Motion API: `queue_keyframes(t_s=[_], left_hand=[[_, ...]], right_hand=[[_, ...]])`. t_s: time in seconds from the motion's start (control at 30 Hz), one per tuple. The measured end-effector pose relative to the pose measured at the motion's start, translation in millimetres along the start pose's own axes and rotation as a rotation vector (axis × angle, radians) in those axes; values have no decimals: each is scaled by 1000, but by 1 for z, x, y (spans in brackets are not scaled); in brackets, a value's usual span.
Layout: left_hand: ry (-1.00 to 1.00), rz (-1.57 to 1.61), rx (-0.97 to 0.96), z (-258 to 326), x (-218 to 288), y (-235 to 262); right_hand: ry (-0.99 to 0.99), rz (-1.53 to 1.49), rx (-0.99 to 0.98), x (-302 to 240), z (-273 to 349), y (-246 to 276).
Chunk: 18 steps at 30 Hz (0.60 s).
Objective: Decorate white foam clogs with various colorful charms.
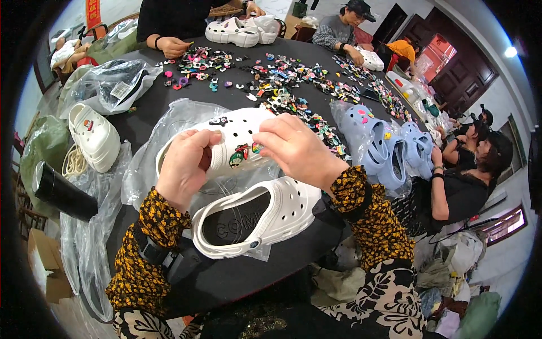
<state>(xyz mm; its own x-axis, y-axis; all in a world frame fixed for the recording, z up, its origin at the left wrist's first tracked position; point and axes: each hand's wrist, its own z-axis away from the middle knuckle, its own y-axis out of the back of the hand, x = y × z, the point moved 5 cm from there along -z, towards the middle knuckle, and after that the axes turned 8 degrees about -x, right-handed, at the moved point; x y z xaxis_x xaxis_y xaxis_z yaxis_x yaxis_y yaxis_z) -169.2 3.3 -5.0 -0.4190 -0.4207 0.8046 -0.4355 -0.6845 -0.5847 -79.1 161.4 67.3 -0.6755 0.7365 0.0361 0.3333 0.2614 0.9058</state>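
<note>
A white clog (230, 135) is held up over the table, its upper dotted with holes and bearing several colourful shoe charms. My left hand (186, 164) grips its left part, thumb on top. My right hand (299, 148) is closed at its right part, fingertips pinched against a small round charm (257, 147) on the upper; the inner fingers are partly hidden. Left of that charm is a green and red charm (238, 156). Below my hands a second white clog (282, 212) with a dark insole lies on clear plastic, no charms visible on its top.
Loose charms (282, 85) spread over the dark table (226, 285). Light blue clogs (389, 147) stand at the right, a single white clog (96, 138) and a black cylinder (65, 192) at the left. Across the table, a person's hand (174, 47) is near the charms. Other people sit around.
</note>
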Motion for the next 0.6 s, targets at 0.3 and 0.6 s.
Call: queue_keyframes(t_s=[0.3, 0.6], left_hand=[[6, -44, 27, 3, -2, -4], [19, -12, 43, 1, -4, -2]], right_hand=[[4, 45, -110, -3, -2, -7], [48, 128, -96, -9, -2, -8]])
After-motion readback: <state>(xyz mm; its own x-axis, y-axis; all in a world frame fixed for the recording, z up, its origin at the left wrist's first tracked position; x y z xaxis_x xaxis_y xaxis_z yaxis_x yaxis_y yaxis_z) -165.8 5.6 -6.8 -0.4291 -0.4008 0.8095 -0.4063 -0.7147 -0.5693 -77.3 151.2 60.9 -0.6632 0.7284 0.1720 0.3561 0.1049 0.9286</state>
